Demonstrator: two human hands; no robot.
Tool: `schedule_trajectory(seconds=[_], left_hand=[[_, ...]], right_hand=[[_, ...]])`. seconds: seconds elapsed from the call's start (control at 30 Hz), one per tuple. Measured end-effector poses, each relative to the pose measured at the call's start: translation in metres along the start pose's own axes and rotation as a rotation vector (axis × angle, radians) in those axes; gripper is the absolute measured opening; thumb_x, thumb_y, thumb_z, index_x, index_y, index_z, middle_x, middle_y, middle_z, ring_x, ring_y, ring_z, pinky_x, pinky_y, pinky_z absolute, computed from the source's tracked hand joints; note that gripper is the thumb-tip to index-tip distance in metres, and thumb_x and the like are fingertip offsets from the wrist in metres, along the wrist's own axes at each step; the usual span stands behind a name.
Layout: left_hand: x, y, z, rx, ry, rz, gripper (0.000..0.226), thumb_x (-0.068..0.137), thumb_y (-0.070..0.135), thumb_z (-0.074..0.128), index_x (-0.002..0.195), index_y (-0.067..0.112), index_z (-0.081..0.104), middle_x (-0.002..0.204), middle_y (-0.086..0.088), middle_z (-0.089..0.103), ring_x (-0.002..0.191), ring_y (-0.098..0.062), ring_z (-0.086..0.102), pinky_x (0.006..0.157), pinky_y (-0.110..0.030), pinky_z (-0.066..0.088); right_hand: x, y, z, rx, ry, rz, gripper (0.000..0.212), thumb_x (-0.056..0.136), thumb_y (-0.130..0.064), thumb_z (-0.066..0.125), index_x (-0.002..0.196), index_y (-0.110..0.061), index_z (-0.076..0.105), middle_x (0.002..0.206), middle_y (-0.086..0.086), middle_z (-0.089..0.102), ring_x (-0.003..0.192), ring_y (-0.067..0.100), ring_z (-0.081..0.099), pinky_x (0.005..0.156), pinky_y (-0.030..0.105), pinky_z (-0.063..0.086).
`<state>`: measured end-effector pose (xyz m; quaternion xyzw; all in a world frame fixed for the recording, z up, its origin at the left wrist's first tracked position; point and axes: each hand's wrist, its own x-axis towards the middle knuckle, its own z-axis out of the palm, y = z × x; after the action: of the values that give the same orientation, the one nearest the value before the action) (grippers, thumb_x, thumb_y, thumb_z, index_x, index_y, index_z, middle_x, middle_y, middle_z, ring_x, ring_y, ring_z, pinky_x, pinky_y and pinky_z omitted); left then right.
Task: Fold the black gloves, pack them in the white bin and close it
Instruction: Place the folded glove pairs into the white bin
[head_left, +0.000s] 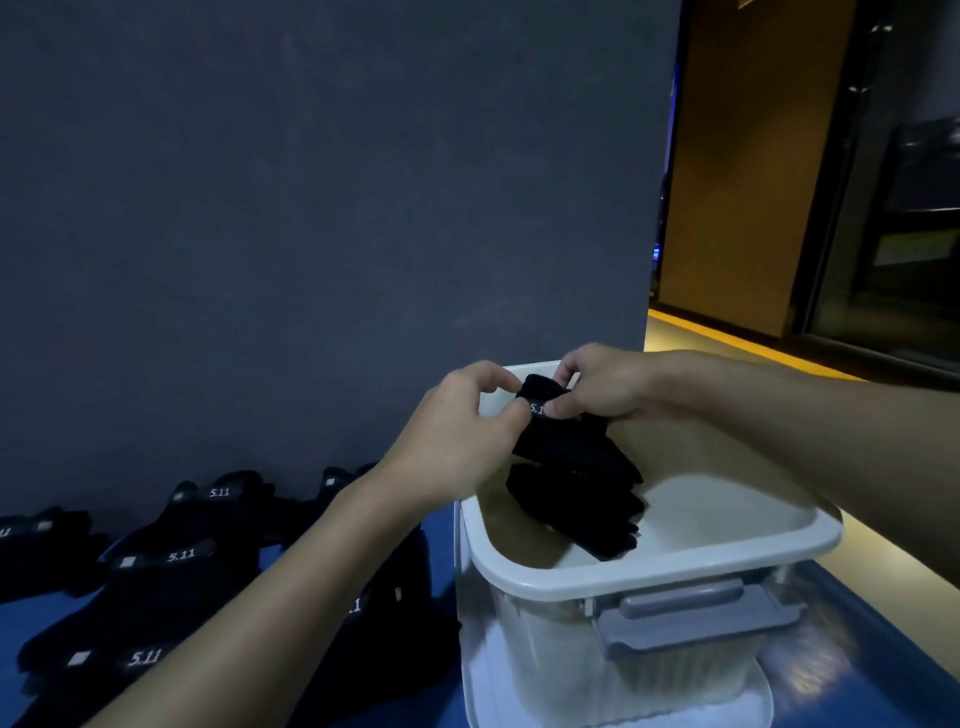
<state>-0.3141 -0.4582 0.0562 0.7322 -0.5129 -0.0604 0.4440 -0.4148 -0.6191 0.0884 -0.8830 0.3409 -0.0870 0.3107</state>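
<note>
Gloves wait in two places now. One black glove (569, 441) is held over the white bin (649, 569), at its far side. The left hand (457, 441) pinches the cuff end with thumb and fingertips, and the right hand (602, 387) grips the same end from the other side, fingers closed on the cloth. Below it another glove (576, 512) already lies inside the bin. More gloves (156, 577) lie unfolded on the blue surface (852, 623), left of the bin.

The risk I see is that the fold opens when the hands let go, because the cloth looks thick and springy. Then the glove would spread and take too much room, and the many remaining gloves may not fit. I think a finger of a glove could also hang over the rim and stop the bin from closing. A grey latch (691, 618) is on the near wall; I cannot clearly see the lid.
</note>
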Motion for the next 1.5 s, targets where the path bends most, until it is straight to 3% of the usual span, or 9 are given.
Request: schedule_trajectory(seconds=[0.13,0.27,0.37,0.57,0.7,0.9,1.07,1.37,1.5], left_hand=[[-0.005,-0.004,-0.009,-0.009,-0.050,0.018,0.024,0.092,0.047,0.051,0.109,0.036,0.062,0.119,0.017,0.062,0.094,-0.003,0.064,0.079,-0.027,0.054],[-0.016,-0.007,-0.023,0.095,-0.146,0.028,0.036,0.086,0.057,0.039,0.111,0.041,0.061,0.097,0.006,0.069,0.083,-0.004,0.063,0.079,-0.033,0.055],[-0.019,-0.008,-0.020,0.102,-0.136,0.086,0.032,0.097,0.047,0.037,0.109,0.035,0.064,0.090,0.007,0.065,0.082,-0.002,0.058,0.071,-0.022,0.046],[-0.016,-0.007,-0.018,0.143,-0.151,0.118,0.047,0.097,0.047,0.030,0.103,0.013,0.063,0.102,-0.005,0.066,0.089,-0.013,0.056,0.084,-0.030,0.045],[-0.015,-0.008,-0.019,0.162,-0.161,0.124,0.044,0.101,0.044,0.032,0.105,0.012,0.062,0.107,-0.002,0.064,0.096,-0.011,0.054,0.091,-0.033,0.045],[-0.014,-0.009,-0.018,0.154,-0.157,0.133,0.045,0.098,0.044,0.032,0.103,0.010,0.062,0.104,0.001,0.062,0.092,-0.009,0.053,0.087,-0.032,0.046],[-0.013,-0.014,-0.018,0.119,-0.164,0.144,0.043,0.091,0.049,0.031,0.099,0.026,0.067,0.110,0.012,0.062,0.102,0.000,0.052,0.090,-0.022,0.041],[-0.010,-0.015,-0.019,0.088,-0.179,0.188,0.047,0.088,0.046,0.030,0.099,0.020,0.068,0.111,0.009,0.062,0.104,0.001,0.049,0.087,-0.012,0.034],[-0.010,-0.015,-0.018,0.072,-0.184,0.180,0.048,0.087,0.046,0.030,0.098,0.020,0.069,0.113,0.007,0.062,0.105,0.002,0.049,0.088,-0.010,0.032]], right_hand=[[0.013,0.008,0.012,-0.030,-0.086,0.127,0.018,0.091,-0.025,0.069,0.098,-0.010,0.060,0.092,0.005,0.063,0.077,0.017,0.060,0.052,0.018,0.046],[0.019,0.012,0.018,0.002,-0.129,0.209,0.020,0.093,-0.022,0.066,0.100,-0.008,0.055,0.102,0.011,0.060,0.092,0.026,0.060,0.072,0.031,0.052],[0.020,0.008,0.018,0.008,-0.105,0.244,0.020,0.093,-0.022,0.066,0.085,-0.009,0.053,0.090,0.009,0.058,0.077,0.022,0.057,0.058,0.026,0.050],[0.019,0.017,0.031,-0.144,-0.236,0.398,0.025,0.099,-0.027,0.056,0.091,-0.004,0.052,0.093,0.014,0.058,0.080,0.029,0.058,0.091,0.050,0.051],[0.018,0.022,0.034,-0.109,-0.406,0.510,0.043,0.100,-0.039,0.050,0.127,-0.004,0.051,0.097,0.016,0.058,0.075,0.029,0.055,0.082,0.046,0.051],[0.018,0.022,0.035,-0.042,-0.503,0.295,0.025,0.102,-0.021,0.050,0.126,-0.015,0.054,0.100,0.004,0.063,0.090,0.024,0.061,0.084,0.039,0.053],[0.033,0.007,0.039,-0.486,-0.431,0.040,0.028,0.098,-0.020,0.056,0.125,-0.017,0.052,0.111,0.005,0.061,0.112,0.029,0.059,0.101,0.048,0.048],[0.031,0.007,0.022,-0.740,-0.191,-0.259,0.033,0.084,-0.040,0.072,0.107,-0.024,0.054,0.102,-0.002,0.062,0.094,0.021,0.059,0.084,0.040,0.051],[0.028,0.004,0.019,-0.648,-0.287,-0.189,0.048,0.087,-0.035,0.072,0.129,-0.025,0.051,0.117,-0.002,0.060,0.106,0.021,0.058,0.094,0.037,0.049]])
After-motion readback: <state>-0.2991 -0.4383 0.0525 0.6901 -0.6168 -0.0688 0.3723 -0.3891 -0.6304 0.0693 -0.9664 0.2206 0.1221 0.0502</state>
